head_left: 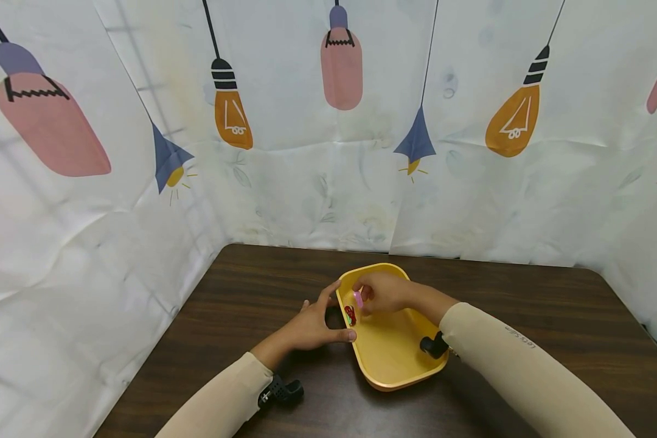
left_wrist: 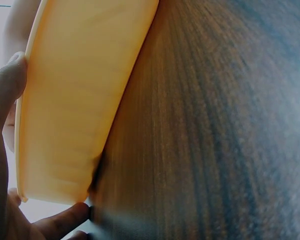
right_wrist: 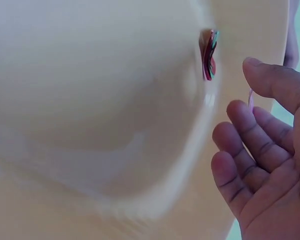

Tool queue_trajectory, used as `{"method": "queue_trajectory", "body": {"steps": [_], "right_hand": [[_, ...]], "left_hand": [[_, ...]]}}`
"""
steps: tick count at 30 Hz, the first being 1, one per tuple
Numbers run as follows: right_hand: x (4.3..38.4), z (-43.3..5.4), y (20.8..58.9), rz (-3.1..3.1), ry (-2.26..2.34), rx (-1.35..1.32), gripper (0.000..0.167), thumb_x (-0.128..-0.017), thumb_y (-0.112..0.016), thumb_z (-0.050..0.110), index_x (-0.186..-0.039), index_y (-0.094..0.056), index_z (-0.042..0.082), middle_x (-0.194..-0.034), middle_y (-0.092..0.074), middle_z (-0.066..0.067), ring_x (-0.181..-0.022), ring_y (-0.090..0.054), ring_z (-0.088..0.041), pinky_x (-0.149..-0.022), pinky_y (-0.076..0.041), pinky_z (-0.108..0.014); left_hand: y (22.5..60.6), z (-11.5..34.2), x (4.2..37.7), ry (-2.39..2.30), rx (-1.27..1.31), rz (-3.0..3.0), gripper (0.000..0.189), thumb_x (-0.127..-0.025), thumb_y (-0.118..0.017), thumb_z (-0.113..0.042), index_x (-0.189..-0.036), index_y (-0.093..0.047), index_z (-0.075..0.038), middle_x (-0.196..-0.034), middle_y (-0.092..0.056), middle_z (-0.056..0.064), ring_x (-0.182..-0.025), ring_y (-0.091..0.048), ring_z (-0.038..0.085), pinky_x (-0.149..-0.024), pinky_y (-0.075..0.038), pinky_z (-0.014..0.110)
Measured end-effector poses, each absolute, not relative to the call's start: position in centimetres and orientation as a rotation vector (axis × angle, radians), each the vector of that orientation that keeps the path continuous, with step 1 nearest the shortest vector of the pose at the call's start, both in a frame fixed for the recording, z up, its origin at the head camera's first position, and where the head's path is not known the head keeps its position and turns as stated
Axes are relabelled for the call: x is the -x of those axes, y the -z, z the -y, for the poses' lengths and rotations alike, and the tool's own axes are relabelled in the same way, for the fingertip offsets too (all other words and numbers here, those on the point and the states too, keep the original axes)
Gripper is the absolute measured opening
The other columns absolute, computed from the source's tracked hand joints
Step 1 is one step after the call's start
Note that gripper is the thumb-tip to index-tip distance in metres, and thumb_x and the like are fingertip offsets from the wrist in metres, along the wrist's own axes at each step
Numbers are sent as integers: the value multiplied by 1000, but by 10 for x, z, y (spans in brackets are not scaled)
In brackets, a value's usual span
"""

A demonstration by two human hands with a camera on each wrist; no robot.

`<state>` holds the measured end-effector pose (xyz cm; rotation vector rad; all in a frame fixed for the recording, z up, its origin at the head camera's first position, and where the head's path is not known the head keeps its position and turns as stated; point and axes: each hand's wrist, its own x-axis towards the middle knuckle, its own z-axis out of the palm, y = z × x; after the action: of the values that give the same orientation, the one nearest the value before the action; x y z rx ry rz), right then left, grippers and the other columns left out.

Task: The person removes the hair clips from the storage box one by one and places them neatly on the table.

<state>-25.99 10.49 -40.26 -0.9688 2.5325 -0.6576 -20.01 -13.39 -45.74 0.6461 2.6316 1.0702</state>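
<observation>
A yellow tray [head_left: 392, 359] with raised sides lies at a slant on the dark table. At its left side, my left hand [head_left: 309, 325] holds the rim; the thumb laps over the edge and the other fingers spread toward the far corner. The left wrist view shows the thumb [left_wrist: 12, 82] on that rim. Over the tray's far end, my right hand [head_left: 385, 292] pinches a small, thin pink piece [head_left: 358, 298] between thumb and forefinger. Close by, inside the tray, a small red-and-green bundle of flat pieces [right_wrist: 208, 56] leans by the wall; its kind is unclear.
Dark wood-grain table [head_left: 525, 316] surrounds the tray on all sides. A white curtain [head_left: 306, 201] printed with lamps hangs behind and to the left. Black wrist straps with camera mounts [head_left: 435, 345] sit over beige sleeves [head_left: 531, 365], the right one above the tray's near right side.
</observation>
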Motion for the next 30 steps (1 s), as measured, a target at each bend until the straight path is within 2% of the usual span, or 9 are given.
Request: {"method": "queue_trajectory", "body": {"steps": [4,18,30], "right_hand": [[260,-111,399,-2553,656,985,47,-85,-85,20,-125,-66,4,-92,-66,9,-84,-60,-9,-81,-52,-30],[260,-133,381,-2589,687,909,50,-87,-84,23,-130,-66,6,-93,-66,11,-88,-60,-11,-86,-52,-33],[256,-156,372,-2624,739,903,53,-87,-85,26,-131,-65,3,-95,-66,6,-88,-60,-13,-85,-53,-33]], "left_hand": [[457,134,200,-1073,-649,-2628,118,-80,-75,-72,-165,-5,-28,-142,-58,7,-132,-55,30,-116,-3,71],[453,132,199,-1053,-630,-2632,118,-80,-74,-72,-165,-6,-27,-144,-56,7,-133,-54,30,-117,-3,70],[454,132,199,-1053,-639,-2626,120,-79,-73,-75,-165,-6,-25,-144,-56,8,-133,-54,31,-116,-2,70]]}}
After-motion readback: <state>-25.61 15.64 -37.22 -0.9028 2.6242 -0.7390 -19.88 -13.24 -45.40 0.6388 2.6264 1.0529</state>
